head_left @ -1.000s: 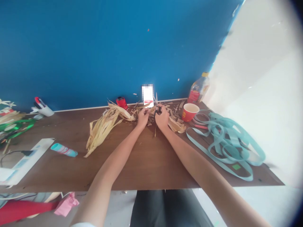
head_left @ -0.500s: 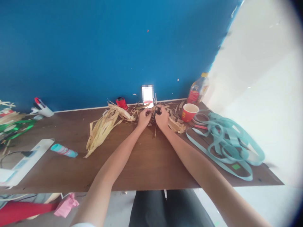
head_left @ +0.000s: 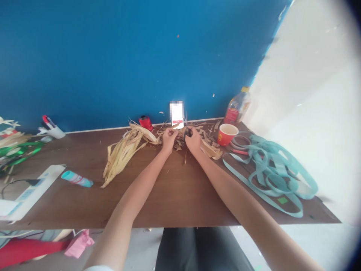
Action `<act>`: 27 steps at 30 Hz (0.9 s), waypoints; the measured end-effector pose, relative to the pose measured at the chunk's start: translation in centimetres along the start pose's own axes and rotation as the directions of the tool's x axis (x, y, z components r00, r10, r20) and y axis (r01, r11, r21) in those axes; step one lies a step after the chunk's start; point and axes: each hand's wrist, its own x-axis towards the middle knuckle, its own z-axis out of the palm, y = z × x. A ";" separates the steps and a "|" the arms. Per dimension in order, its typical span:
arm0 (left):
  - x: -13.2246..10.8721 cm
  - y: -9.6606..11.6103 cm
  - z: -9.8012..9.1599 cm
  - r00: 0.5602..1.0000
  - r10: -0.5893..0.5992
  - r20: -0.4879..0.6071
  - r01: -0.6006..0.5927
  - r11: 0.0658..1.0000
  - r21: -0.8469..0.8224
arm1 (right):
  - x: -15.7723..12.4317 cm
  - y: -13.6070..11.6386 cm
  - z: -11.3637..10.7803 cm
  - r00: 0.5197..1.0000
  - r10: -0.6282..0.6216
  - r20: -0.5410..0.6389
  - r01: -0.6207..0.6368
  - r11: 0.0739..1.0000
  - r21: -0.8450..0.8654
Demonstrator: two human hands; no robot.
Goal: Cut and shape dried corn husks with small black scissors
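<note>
At the back middle of the brown table, my left hand (head_left: 169,138) is closed in a pinch on a small strip of dry corn husk (head_left: 176,127). My right hand (head_left: 193,138) grips dark-handled scissors (head_left: 187,132), whose thin blades point up toward the wall. A small gap separates the two hands. Dry husk scraps (head_left: 208,140) lie under and around them. Left of my left hand rests a bundle of pale corn husks (head_left: 120,160). A phone (head_left: 177,113) with a lit screen leans on the wall just behind my hands.
A red paper cup (head_left: 227,134), a plastic bottle (head_left: 236,107) and tangled teal ribbon (head_left: 267,169) occupy the right side. To the left are a light-blue tube (head_left: 76,178), a power strip (head_left: 36,192) and a pen cup (head_left: 55,131). A red object (head_left: 145,122) stands by the blue wall.
My left hand has shifted slightly left, away from the scissors, with the husk strip. My right hand stays nearly in place. The view has moved a little.
</note>
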 end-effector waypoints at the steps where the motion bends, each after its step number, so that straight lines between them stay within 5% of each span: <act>1: 0.0 0.1 0.0 1.000 -0.018 -0.003 0.018 1.000 -0.016 | 0.0 0.1 0.0 1.000 -0.006 0.002 0.006 1.000 0.011; 9: -0.2 0.4 0.1 0.997 -0.051 0.063 0.046 0.996 0.075 | 0.1 0.3 0.0 0.996 -0.057 -0.071 0.063 0.994 0.091; 17: -0.5 -0.4 0.0 0.952 -0.082 0.294 0.003 0.966 0.259 | 0.1 0.1 0.0 0.986 -0.065 -0.155 0.078 0.994 0.076; 27: 0.1 0.0 -0.5 0.999 -0.006 0.035 0.004 0.998 0.058 | -0.4 -1.3 -0.5 0.995 0.054 0.087 -0.030 0.967 -0.254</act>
